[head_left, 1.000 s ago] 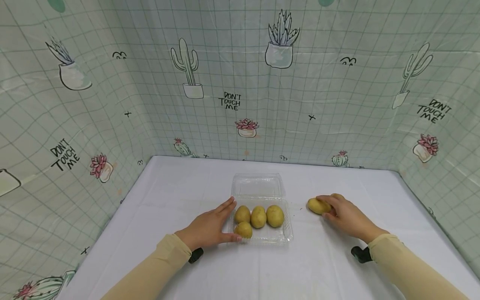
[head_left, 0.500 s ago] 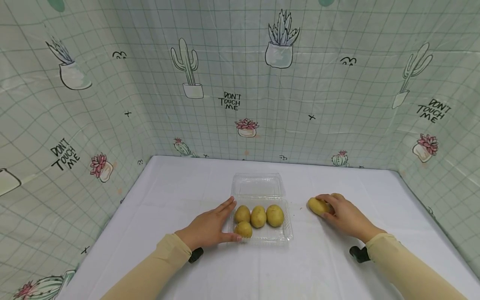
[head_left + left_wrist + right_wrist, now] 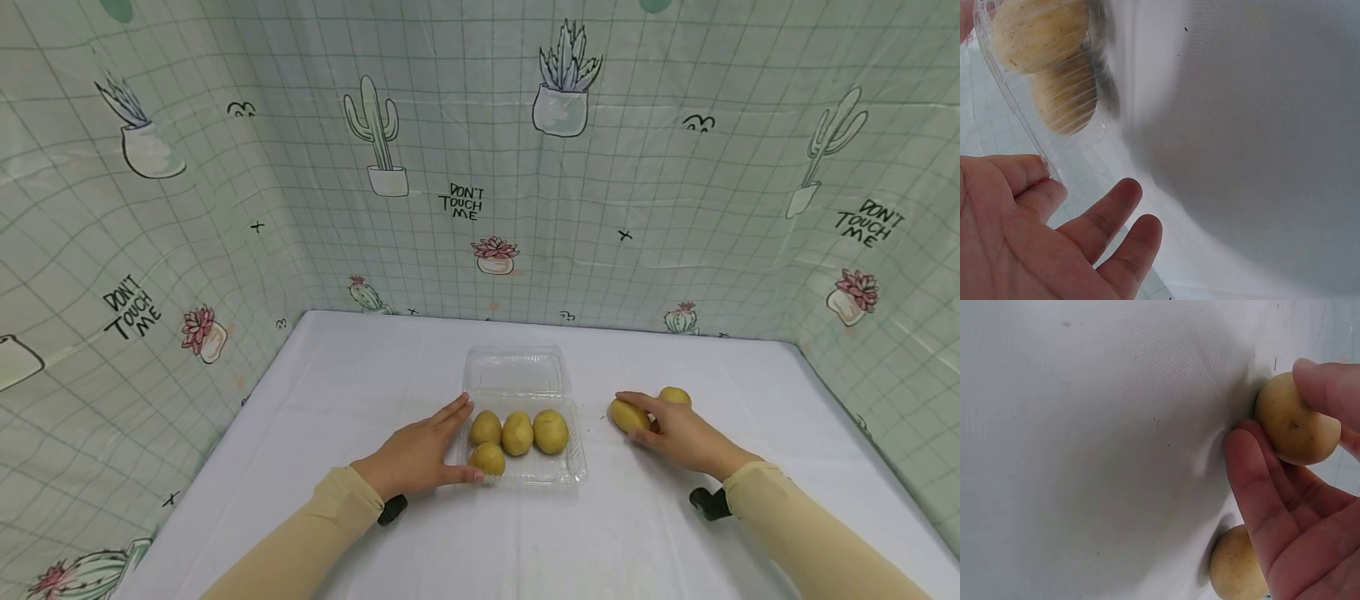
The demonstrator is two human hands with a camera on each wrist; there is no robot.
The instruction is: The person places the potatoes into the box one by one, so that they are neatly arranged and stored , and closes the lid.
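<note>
My right hand (image 3: pixel 686 437) pinches a yellow potato (image 3: pixel 626 416) between thumb and fingers, close over the cloth right of the box. In the right wrist view, the thumb is on one side of that potato (image 3: pixel 1297 434) and the fingers on the other. A second loose potato (image 3: pixel 677 395) lies just behind the hand. My left hand (image 3: pixel 408 457), fingers extended and thumb apart, touches the left side of a clear plastic clamshell box (image 3: pixel 547 477). Several potatoes (image 3: pixel 517 433) sit inside it, three in a row and one in front at the left.
The box's clear lid (image 3: pixel 516 368) lies folded back behind it. White cloth (image 3: pixel 360 358) covers the table, and a printed cactus curtain (image 3: pixel 420 250) encloses the back and sides. Black wrist devices (image 3: pixel 708 503) hang under both sleeves.
My right hand has shifted slightly left with its potato, uncovering more of the loose potato behind it. The left hand and the box keep their places.
</note>
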